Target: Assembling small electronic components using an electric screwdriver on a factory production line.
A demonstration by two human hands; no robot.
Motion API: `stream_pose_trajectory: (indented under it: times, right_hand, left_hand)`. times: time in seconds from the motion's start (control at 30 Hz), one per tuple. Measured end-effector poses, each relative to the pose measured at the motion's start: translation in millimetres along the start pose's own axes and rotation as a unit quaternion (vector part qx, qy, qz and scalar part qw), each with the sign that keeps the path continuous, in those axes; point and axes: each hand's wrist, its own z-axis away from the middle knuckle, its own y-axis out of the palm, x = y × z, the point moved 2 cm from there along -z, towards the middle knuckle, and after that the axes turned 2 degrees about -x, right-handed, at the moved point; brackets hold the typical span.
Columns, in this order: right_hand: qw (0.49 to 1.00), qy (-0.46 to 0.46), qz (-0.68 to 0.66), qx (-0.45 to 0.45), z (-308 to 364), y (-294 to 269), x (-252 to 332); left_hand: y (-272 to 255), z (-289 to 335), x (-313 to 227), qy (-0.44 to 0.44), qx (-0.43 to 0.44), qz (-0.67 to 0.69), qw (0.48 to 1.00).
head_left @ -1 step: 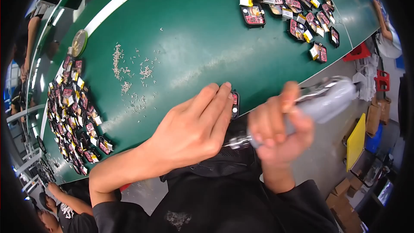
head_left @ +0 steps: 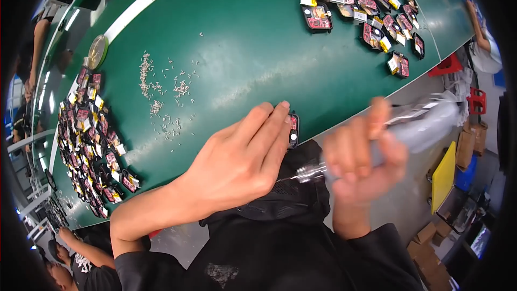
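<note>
My left hand (head_left: 237,151) reaches over the near table edge, its fingers held together over a small black case with a red circuit board (head_left: 293,130). Only the case's right end shows; my hand covers the rest, and my thumb is hidden. My right hand (head_left: 361,153), smeared by motion, is wrapped around an electric screwdriver (head_left: 423,124) with a translucent grey body. The screwdriver's metal chuck (head_left: 309,173) points left, with its thin bit reaching close to the heel of my left hand, apart from the case.
Many small silver screws or pins (head_left: 180,89) lie loose on the green table (head_left: 242,48). Open black cases with red boards and batteries form a heap (head_left: 89,140) at the left and a group (head_left: 371,8) at the far right. A round container (head_left: 98,52) stands far left. A person (head_left: 81,253) is at lower left.
My right hand and the screwdriver have shifted to the right, drawing the chuck slightly away from my left hand. The left hand and the case have hardly moved.
</note>
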Motion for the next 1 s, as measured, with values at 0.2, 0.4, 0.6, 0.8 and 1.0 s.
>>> stream_pose_trajectory:
  times: [0.2,0.4,0.6,0.8,1.0]
  right_hand:
    - [0.981,-0.102,0.145,0.081,-32.3,16.4,44.7]
    - [0.977,-0.071,0.168,0.115,-49.2,7.8,29.0]
    - [0.973,-0.057,0.193,0.113,-52.1,3.6,25.4]
    - [0.954,-0.032,0.26,0.149,-58.1,12.3,22.7]
    - [0.93,-0.05,0.326,0.16,-57.2,26.6,14.5]
  left_hand:
    - [-1.8,3.3,-6.0,0.003,0.041,0.016,0.999]
    - [1.5,8.1,-4.4,0.015,0.03,-0.009,0.999]
    - [3.7,8.0,-3.4,0.014,0.016,-0.004,1.0]
    - [10.1,8.0,-7.1,0.013,-0.004,-0.005,1.0]
    - [7.6,8.6,-5.8,0.015,-0.025,-0.017,0.999]
